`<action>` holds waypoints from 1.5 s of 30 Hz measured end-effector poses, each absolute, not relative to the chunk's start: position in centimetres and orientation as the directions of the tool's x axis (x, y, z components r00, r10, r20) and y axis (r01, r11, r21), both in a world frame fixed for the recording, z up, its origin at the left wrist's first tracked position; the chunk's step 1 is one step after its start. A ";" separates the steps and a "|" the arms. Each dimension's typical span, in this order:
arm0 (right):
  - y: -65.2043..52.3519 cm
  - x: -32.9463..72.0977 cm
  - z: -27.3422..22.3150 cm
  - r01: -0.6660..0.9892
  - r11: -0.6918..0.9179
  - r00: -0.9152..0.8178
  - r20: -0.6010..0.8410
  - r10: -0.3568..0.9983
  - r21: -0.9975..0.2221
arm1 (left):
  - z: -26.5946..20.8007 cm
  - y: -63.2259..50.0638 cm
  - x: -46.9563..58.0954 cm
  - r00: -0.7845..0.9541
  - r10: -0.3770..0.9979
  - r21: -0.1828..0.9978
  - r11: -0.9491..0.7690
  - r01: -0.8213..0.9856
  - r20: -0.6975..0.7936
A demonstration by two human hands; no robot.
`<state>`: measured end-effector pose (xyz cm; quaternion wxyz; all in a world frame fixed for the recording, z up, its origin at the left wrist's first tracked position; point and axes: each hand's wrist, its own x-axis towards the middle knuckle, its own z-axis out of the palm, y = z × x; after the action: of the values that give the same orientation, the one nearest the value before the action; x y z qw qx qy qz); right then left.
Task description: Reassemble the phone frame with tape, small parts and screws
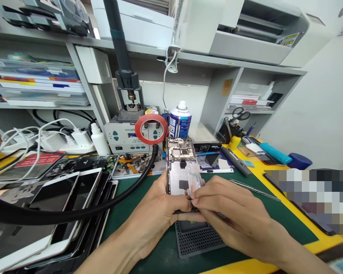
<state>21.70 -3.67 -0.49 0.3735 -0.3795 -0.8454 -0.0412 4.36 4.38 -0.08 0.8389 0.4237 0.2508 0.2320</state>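
An opened phone frame (175, 177) with bare metal and exposed inner parts is held up, tilted, above the work mat. My left hand (167, 199) is closed around its left side and lower end, the thumb lying across the bottom. At the lower right edge of the frame, my right hand (231, 209) pinches near a strip of clear film (193, 179) that stands off the surface. Whether its fingertips grip the film or a small part beside it, I cannot make out. Under both hands lies a dark honeycomb-patterned pad (196, 240).
Stacked phone and tablet panels (74, 213) fill the left side, crossed by a thick black hose (103, 211). Behind stand a hot air station (125, 139), a red tape roll (137, 131) and a spray can (180, 121). Metal tweezers (255, 190) lie right on the green mat (286, 224).
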 end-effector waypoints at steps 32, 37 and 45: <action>-8.3 29.6 3.1 0.376 0.222 0.208 0.315 0.926 -0.900 | 3.1 4.0 3.7 0.715 0.671 0.841 0.490 -0.230 -0.196; -5.6 26.0 6.0 -0.075 0.302 -0.038 0.306 0.951 -0.950 | 2.7 4.6 3.4 0.749 0.644 0.812 0.514 -0.275 -0.155; -3.2 22.2 2.8 -0.048 0.428 0.024 0.428 0.904 -0.902 | 2.1 5.4 3.1 0.728 0.666 0.806 0.517 -0.289 -0.166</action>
<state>22.17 -3.23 2.78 0.6135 -0.3680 -0.5812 0.3878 3.08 5.41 2.09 0.8387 0.4005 0.2351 0.2845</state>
